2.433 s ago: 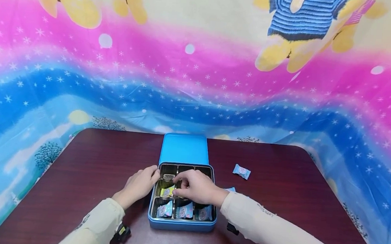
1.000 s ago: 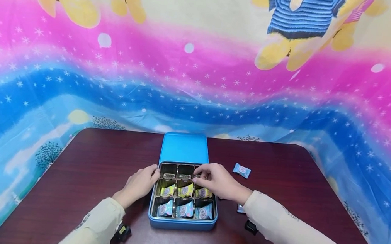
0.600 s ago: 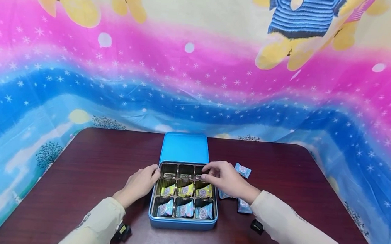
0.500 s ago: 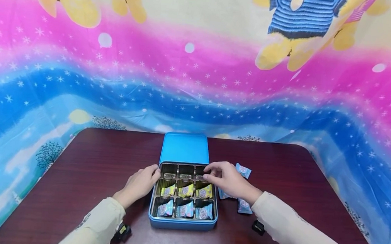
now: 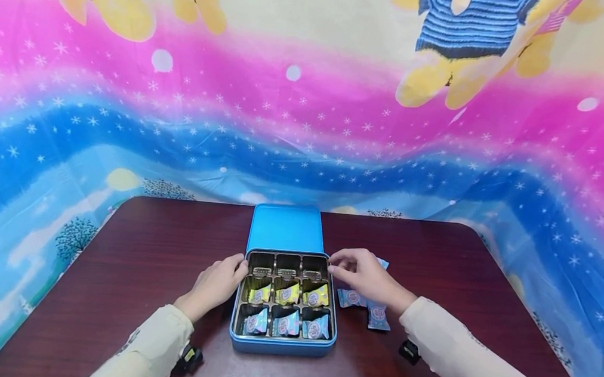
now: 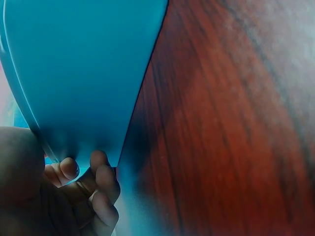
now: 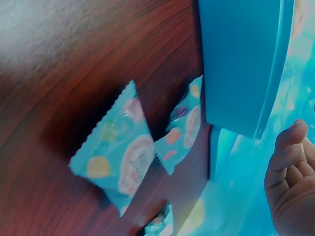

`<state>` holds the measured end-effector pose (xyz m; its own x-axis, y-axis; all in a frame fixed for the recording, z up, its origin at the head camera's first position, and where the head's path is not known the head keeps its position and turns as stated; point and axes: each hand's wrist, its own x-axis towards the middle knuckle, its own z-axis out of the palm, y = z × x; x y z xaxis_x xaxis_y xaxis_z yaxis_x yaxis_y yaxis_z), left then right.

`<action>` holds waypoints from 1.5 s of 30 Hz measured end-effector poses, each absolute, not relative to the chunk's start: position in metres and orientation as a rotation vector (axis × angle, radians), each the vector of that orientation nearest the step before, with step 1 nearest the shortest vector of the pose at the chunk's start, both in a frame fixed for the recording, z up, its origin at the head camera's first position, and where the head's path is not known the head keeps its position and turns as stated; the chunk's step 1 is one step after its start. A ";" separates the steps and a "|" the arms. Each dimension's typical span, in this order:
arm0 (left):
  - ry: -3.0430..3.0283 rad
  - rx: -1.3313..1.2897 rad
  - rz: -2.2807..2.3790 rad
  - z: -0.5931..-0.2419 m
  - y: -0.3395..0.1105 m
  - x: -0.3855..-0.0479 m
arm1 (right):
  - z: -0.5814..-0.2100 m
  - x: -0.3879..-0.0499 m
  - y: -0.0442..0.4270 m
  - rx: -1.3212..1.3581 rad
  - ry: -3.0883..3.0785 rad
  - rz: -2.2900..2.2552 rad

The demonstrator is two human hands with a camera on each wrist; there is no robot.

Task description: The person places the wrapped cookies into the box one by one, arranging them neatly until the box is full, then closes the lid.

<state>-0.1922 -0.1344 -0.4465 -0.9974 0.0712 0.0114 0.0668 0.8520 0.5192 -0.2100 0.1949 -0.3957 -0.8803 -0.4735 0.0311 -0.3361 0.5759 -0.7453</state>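
Observation:
A blue tin (image 5: 281,347) stands on the table with its lid (image 5: 284,229) folded back. Its insert has three rows of compartments: blue wrapped candies (image 5: 286,323) fill the front row, yellow wrapped candies (image 5: 287,294) the middle one, while the back row (image 5: 287,265) shows bare bottoms. My left hand (image 5: 216,280) rests its fingertips against the tin's left side near the back corner. Just off the back right corner is my right hand (image 5: 367,276), fingers loosely bent, nothing between them. Beneath it lie loose blue candies (image 7: 118,152), one partly hidden by the hand in the head view.
The dark red-brown wooden table (image 5: 168,237) has rounded far corners. Behind it and at both sides hangs a colourful printed cloth (image 5: 307,123). Black wrist devices (image 5: 409,351) sit under both cream sleeves (image 5: 461,346).
My right hand has drawn back from over the middle row to outside the back right corner, uncovering the yellow candies and two loose blue ones. My left hand has stayed put.

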 end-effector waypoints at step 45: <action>3.014 0.110 0.860 -0.448 -0.134 -0.192 | -0.423 -0.245 0.265 -0.463 2.801 -1.135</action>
